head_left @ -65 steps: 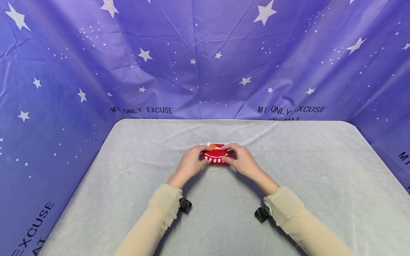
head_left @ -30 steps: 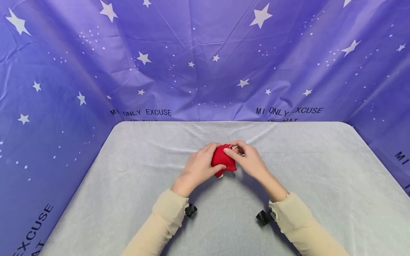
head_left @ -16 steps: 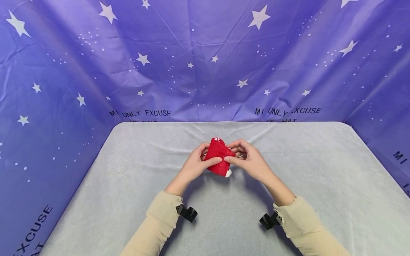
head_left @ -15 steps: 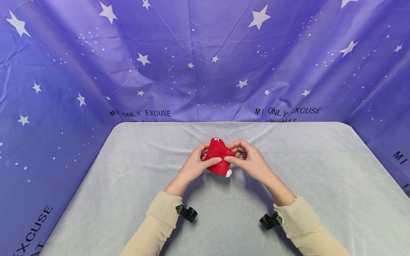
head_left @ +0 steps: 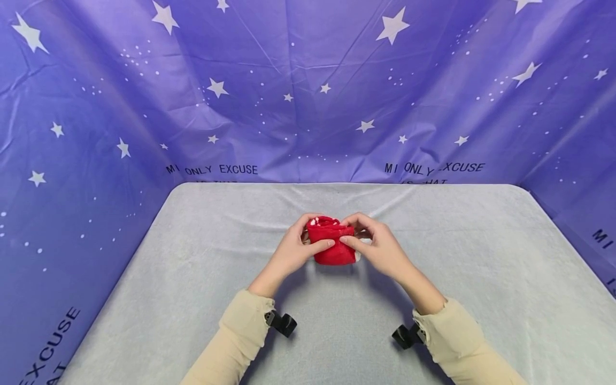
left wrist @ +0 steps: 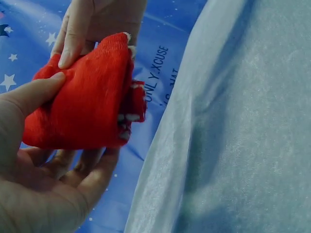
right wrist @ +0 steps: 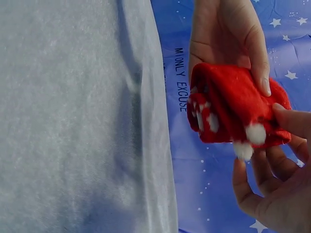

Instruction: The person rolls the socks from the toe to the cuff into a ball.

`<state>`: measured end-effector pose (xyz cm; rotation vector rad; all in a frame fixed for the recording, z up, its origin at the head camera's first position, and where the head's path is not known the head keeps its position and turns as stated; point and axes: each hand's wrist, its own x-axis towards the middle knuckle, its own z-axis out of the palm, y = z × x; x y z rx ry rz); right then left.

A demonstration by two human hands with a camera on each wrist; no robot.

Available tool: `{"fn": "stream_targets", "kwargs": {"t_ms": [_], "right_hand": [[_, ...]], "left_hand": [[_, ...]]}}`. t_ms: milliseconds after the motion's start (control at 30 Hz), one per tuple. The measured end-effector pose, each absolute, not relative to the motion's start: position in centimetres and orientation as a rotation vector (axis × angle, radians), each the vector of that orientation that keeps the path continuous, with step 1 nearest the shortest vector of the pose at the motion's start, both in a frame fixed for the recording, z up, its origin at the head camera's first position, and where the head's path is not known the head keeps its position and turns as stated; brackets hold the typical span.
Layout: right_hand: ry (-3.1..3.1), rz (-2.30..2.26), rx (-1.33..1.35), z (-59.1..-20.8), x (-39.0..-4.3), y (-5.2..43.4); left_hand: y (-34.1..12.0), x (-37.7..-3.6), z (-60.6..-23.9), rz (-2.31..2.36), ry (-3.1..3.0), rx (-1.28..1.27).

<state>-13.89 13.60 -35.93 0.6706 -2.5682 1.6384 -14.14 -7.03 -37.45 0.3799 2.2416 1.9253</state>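
In the head view, the folded red cloth (head_left: 334, 255) is held up over the pale grey table (head_left: 332, 331), between the left hand (head_left: 291, 248) and the right hand (head_left: 380, 248). Its rolled top makes a mouth like of a small pocket, and in it a red part with white spots shows. Half a second ago the cloth was tilted, a white tuft (head_left: 357, 257) hanging clear at its lower corner — now it is nearly level, with this tuft just beside the right hand. Both thumbs press on the near face. In the left wrist view, the left thumb lies on the smooth red side and the fingers curl below — a narrow grip on the cloth. In the right wrist view, two white pompoms (right wrist: 250, 140) hang near the right fingers; the right hand pinches the cloth also narrowly, before the blue backdrop (right wrist: 204, 204).
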Motion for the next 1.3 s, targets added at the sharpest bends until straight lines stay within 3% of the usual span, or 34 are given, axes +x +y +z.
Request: {"fn": "stream_targets", "kwargs": {"t_ms": [500, 833, 1300], "right_hand": [[-2.411, 1.743, 0.674, -35.5, -13.4, 13.9], [-2.443, 1.857, 0.847, -35.3, -13.2, 14.5], [-2.425, 1.667, 0.643, -35.8, -12.5, 13.4]], "left_hand": [[-7.3, -13.8, -37.2, 1.965, 2.125, 0.508], [-8.9, -13.4, -36.8, 1.855, 2.080, 0.683], [-7.4, -12.2, -36.6, 2.025, 2.113, 0.401]]}}
